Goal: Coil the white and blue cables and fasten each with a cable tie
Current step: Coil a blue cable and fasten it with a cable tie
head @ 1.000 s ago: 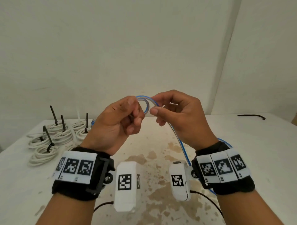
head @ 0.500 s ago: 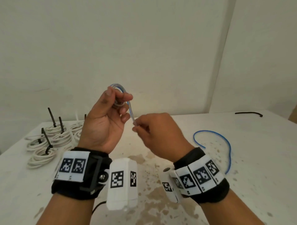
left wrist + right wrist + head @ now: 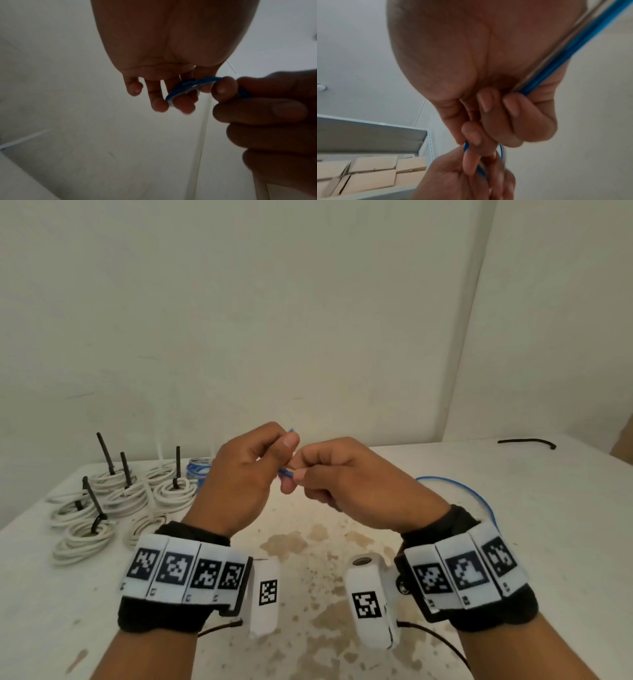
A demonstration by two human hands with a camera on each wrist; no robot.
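While the left hand (image 3: 239, 481) is pinching the small started coil of the blue cable (image 3: 181, 88) and the right hand (image 3: 346, 484) is gripping the strand beside it, both are working raised above the table (image 3: 548, 542). Judged sound practice: the right hand should be feeding each turn flat against the last under steady tension, letting the loose tail (image 3: 462, 491) on the table run through freely. Open room is lying ahead and right; the tied white coils (image 3: 113, 501) are crowding the left, well apart.
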